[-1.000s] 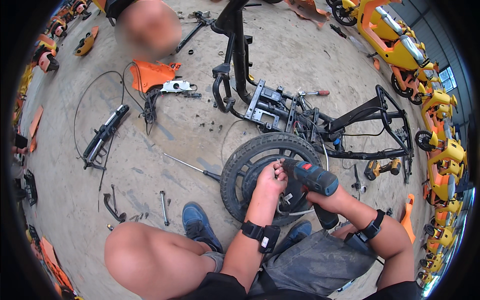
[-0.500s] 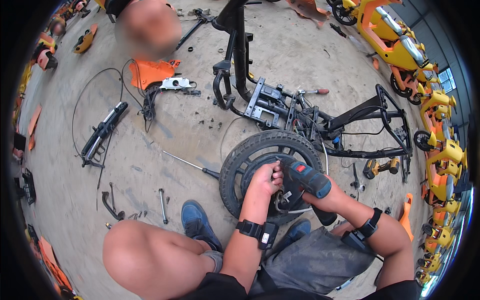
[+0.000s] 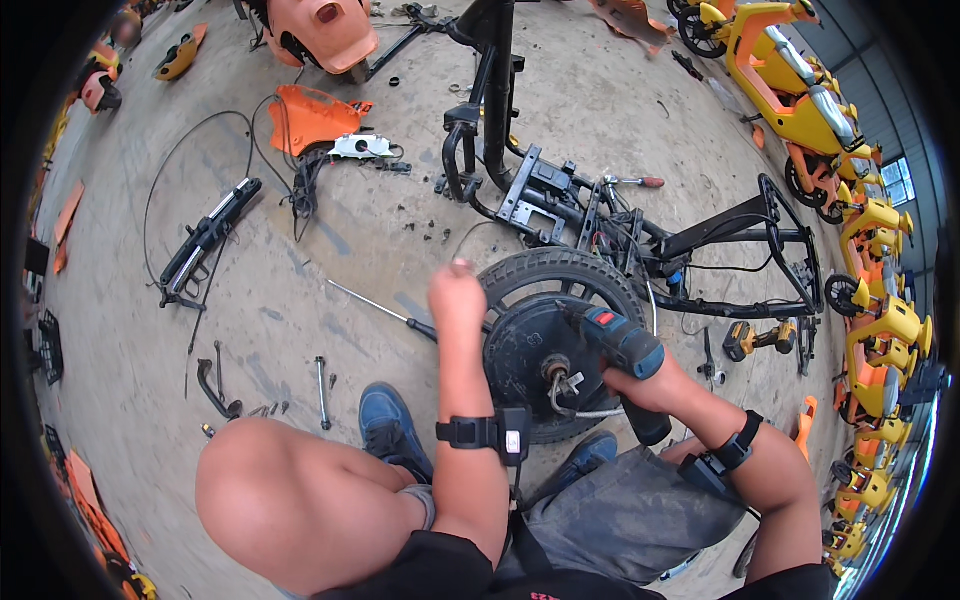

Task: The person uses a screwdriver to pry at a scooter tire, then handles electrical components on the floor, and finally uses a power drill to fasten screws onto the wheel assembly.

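My right hand grips a dark blue-and-black cordless drill with a red patch on top. The drill's nose points left over the black hub of a wheel that lies flat between my feet. From the hub's middle stick an axle end and a bent metal piece. My left hand is raised at the tyre's left rim, its fingers curled closed; whatever they hold, if anything, is hidden. A screwdriver lies on the floor just left of the wheel, beneath that hand's level.
A black scooter frame stands beyond the wheel. A ratchet and a yellow-black cordless tool lie nearby. At left are a shock absorber pair, a long bolt and an orange panel. Yellow scooters line the right side.
My left hand has moved left and away from the drill's tip, baring the hub. The drill stays in my right hand over the wheel. The view has shifted slightly.
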The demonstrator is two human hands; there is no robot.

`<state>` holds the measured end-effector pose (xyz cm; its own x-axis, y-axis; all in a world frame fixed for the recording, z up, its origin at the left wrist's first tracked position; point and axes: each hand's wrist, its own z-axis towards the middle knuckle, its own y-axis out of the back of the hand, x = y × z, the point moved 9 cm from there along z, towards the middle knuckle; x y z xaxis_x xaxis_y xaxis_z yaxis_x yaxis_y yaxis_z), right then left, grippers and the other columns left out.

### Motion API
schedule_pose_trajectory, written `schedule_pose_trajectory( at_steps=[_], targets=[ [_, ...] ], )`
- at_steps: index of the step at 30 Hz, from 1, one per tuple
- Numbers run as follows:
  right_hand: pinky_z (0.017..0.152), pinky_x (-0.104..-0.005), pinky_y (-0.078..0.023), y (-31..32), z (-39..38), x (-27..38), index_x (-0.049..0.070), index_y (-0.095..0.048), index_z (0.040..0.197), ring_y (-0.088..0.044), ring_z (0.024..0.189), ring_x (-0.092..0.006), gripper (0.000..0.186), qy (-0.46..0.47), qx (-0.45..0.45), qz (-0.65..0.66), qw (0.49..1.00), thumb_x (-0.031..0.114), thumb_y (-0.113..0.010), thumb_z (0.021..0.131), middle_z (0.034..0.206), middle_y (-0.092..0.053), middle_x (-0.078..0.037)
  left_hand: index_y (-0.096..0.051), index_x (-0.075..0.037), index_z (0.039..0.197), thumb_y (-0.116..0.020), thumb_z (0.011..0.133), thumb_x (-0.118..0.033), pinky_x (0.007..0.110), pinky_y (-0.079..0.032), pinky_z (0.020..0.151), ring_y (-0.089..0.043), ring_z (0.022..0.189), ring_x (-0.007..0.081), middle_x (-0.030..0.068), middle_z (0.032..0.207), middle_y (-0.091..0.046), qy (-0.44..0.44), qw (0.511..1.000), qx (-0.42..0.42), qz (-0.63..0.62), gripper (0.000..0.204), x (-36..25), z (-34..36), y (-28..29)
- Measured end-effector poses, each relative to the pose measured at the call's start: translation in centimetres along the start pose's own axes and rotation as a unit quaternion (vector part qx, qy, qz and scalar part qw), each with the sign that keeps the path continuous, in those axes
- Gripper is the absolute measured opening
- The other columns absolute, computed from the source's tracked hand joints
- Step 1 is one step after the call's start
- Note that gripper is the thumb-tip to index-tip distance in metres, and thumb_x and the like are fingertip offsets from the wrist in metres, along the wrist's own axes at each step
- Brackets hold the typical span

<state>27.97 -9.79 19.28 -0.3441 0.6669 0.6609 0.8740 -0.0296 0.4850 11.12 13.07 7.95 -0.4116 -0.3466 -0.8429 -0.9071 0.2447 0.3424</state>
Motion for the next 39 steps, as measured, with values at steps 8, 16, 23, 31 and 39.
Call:
schedule_pose_trajectory(
  at_steps=[8,16,23,31,39],
  targets=[
    [0.063,-0.0314,-0.052,-0.1,0.1,0.3,0.005,-0.065,0.092,-0.064,0.064,-0.0134,0.012,-0.007,0.007,0.013,1.000,0.010,-0.067,0.081,0.073,-0.065,-0.003,-0.071,0.003,0.102,-0.052,0.097,-0.025,0.049,-0.050,0.086,-0.064,0.100,0.0458,0.0287,0.102,-0.068,0.024,0.990,-0.135,0.018,0.035,10.7,5.4,2.2],
    [0.063,-0.0315,-0.053,0.4,-0.3,0.9,0.004,-0.065,0.094,-0.065,0.064,-0.0132,0.014,-0.017,-0.005,0.011,1.000,0.008,-0.067,0.081,0.074,-0.066,-0.003,-0.072,0.001,0.102,-0.053,0.096,-0.028,0.050,-0.049,0.090,-0.064,0.104,0.0450,0.0276,0.105,-0.068,-0.022,0.984,0.086,0.152,0.035,9.7,6.3,-2.4],
    [0.063,-0.0323,-0.054,0.9,-0.4,0.4,0.002,-0.065,0.095,-0.066,0.065,-0.0147,0.017,-0.023,-0.014,-0.025,0.999,0.008,-0.070,0.080,0.076,-0.067,-0.005,-0.073,0.001,0.099,-0.056,0.095,-0.027,0.048,-0.050,0.088,-0.065,0.102,0.0437,0.0279,0.102,-0.068,-0.039,0.979,0.086,0.179,0.032,8.5,5.7,-2.2],
    [0.065,-0.0331,-0.054,1.0,-0.3,0.3,0.002,-0.064,0.096,-0.067,0.066,-0.0176,0.022,0.018,-0.016,-0.084,0.996,0.011,-0.073,0.077,0.076,-0.069,-0.009,-0.071,0.000,0.102,-0.055,0.096,-0.027,0.049,-0.049,0.092,-0.063,0.106,0.0430,0.0262,0.108,-0.068,-0.064,0.958,0.145,0.239,0.033,7.0,5.0,-2.7],
    [0.064,-0.0338,-0.054,0.9,0.0,0.7,0.002,-0.064,0.097,-0.068,0.065,-0.0182,0.025,0.023,-0.008,-0.074,0.997,0.013,-0.073,0.076,0.074,-0.069,-0.010,-0.070,0.001,0.109,-0.057,0.096,-0.029,0.047,-0.048,0.094,-0.063,0.107,0.0428,0.0269,0.111,-0.067,-0.087,0.952,0.170,0.241,0.035,6.8,5.2,-3.0]
  ],
)
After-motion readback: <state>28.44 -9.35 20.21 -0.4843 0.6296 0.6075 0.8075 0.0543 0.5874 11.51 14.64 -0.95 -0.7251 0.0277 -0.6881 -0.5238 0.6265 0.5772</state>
